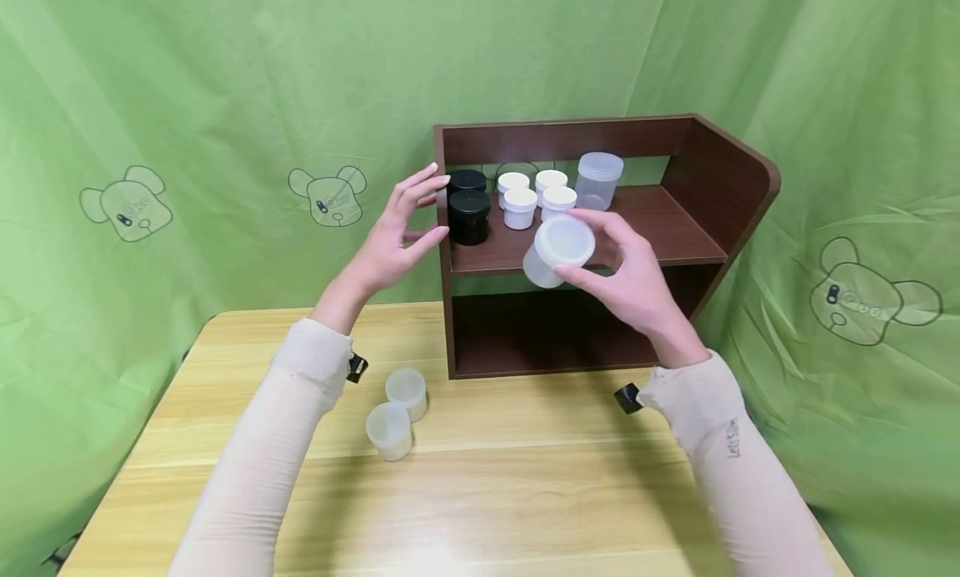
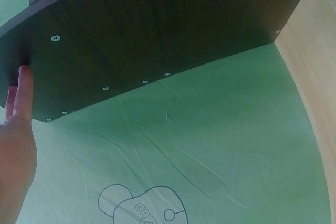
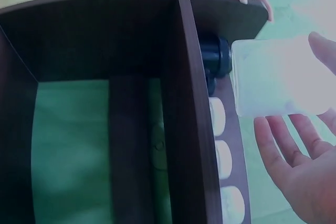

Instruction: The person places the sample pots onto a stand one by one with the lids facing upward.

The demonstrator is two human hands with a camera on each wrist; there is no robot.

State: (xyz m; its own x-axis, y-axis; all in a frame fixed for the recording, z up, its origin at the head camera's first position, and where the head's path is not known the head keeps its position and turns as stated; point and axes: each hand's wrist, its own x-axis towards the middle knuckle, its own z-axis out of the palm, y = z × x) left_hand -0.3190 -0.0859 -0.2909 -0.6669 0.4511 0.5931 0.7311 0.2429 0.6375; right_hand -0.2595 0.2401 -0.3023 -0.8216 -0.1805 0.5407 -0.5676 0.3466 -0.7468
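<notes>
The right hand (image 1: 637,281) pinches a translucent jar (image 1: 557,252) by its sides, fingers curled round it, just before the shelf (image 1: 660,227); it looks light, stiff and smooth, while the left hand (image 1: 397,235), fingers spread, touches the shelf's left wall.

A translucent white plastic jar (image 1: 557,252) with a white screw lid is held off the surfaces, tilted so its lid faces up and toward the near side. It hangs just in front of the front edge of the dark brown shelf unit (image 1: 720,193), at the height of the upper shelf board, right of the black jars standing there.
</notes>
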